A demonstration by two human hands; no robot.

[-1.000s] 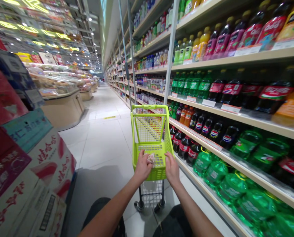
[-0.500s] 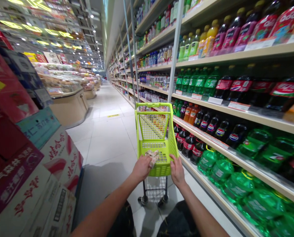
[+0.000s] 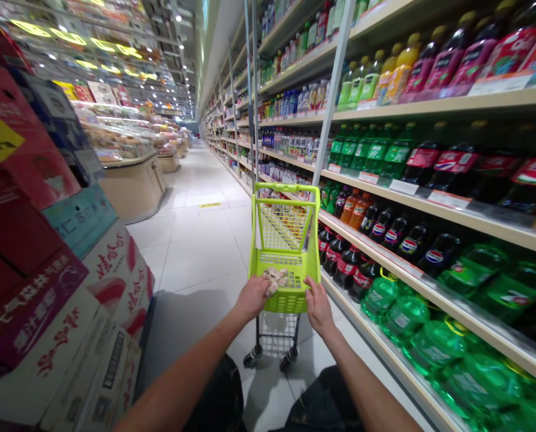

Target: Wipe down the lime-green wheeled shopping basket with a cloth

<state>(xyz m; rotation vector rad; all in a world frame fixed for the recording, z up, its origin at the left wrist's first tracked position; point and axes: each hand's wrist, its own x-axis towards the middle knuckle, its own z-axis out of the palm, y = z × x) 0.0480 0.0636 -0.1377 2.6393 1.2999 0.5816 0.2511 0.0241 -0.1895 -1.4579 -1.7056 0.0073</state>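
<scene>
A small lime-green shopping cart (image 3: 286, 240) stands on the white tiled aisle in front of me, close to the drink shelves. My left hand (image 3: 252, 296) is closed on the left end of its near rim. My right hand (image 3: 317, 306) is closed on the right end of that rim. A small pale crumpled packet (image 3: 274, 278) lies in the basket just beyond my left fingers, touching them or nearly so. The cart's wheels (image 3: 268, 357) show under the basket, between my forearms.
Long shelves (image 3: 430, 207) of bottled soft drinks run along the right, with green bottles (image 3: 412, 318) lowest. Stacked cartons (image 3: 56, 288) crowd the left side. A curved counter (image 3: 135, 186) stands further up on the left. The tiled aisle (image 3: 196, 240) stretches ahead.
I and the cart have moved forward along the aisle, past more cartons and bottles. The packet has shifted from under my left fingers to lying in the basket.
</scene>
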